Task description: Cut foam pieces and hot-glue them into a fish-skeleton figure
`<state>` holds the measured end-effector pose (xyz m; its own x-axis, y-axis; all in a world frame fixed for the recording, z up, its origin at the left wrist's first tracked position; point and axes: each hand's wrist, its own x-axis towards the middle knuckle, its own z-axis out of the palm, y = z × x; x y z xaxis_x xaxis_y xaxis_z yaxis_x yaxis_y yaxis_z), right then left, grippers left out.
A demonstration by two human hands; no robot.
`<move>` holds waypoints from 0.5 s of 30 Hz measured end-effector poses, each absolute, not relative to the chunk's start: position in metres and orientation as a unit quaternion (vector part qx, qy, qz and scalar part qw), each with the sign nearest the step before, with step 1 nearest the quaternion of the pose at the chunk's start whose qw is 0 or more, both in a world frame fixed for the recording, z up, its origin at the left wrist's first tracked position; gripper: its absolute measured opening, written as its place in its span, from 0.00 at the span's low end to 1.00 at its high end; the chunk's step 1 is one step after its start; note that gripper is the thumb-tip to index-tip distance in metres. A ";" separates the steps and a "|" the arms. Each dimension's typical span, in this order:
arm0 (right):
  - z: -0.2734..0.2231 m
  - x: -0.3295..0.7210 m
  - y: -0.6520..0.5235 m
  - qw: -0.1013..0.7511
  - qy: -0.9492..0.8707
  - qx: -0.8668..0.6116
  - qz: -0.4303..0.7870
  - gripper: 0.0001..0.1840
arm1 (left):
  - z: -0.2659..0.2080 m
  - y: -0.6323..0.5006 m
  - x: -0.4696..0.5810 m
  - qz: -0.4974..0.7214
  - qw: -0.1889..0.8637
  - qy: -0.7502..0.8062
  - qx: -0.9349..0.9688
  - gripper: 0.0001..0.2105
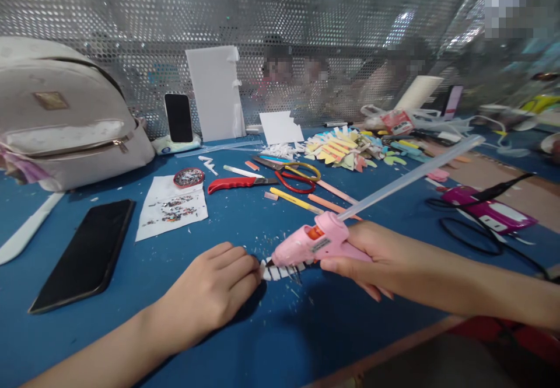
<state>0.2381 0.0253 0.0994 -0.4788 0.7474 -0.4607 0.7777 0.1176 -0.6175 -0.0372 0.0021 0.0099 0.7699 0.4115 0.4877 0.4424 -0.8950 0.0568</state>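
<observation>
Right hand gripping glue gun, left hand touching white strip

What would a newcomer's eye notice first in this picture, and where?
Probably the pink glue gun in the right hand, its long clear stick slanting up to the right and its nozzle at a small white strip by the left hand. Next, perhaps, the large pale backpack at the far left and the coloured scraps heaped farther back, right of centre.
</observation>
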 end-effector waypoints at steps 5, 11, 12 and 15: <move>0.098 0.240 0.029 0.033 0.750 0.497 -0.436 0.31 | 0.011 0.002 -0.037 -0.246 0.037 -0.229 -0.941 0.15; 0.100 0.238 0.027 0.032 0.749 0.491 -0.444 0.29 | 0.010 0.002 -0.038 -0.247 0.033 -0.229 -0.941 0.14; 0.100 0.237 0.026 0.032 0.749 0.494 -0.441 0.29 | 0.010 0.002 -0.038 -0.247 0.033 -0.229 -0.941 0.14; 0.099 0.236 0.022 0.014 0.756 0.502 -0.421 0.30 | 0.010 0.001 -0.038 -0.244 0.031 -0.228 -0.942 0.14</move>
<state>0.2356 0.0223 0.0993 -0.4957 0.7472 -0.4426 0.7700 0.1424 -0.6219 -0.0378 0.0014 0.0095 0.7764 0.4153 0.4741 0.4453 -0.8938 0.0537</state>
